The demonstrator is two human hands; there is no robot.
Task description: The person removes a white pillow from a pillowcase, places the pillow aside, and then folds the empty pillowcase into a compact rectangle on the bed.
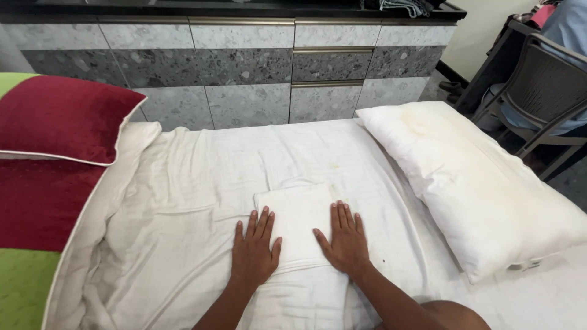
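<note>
both hands, left hand (pixel 254 253) and right hand (pixel 345 241), lie flat and unclenched on the folded cloth (pixel 296 223); uneven pressure could shift its folds on the bed sheet (pixel 183 201).

Folded white cloth (pixel 298 223) — a flat, roughly rectangular bundle of several layers — lies on the white bed sheet, near the middle of the bed. Its far edge is slightly rounded and rumpled; the near end runs toward the camera. Surface is smooth, lightly ribbed — no visible stains.
</note>
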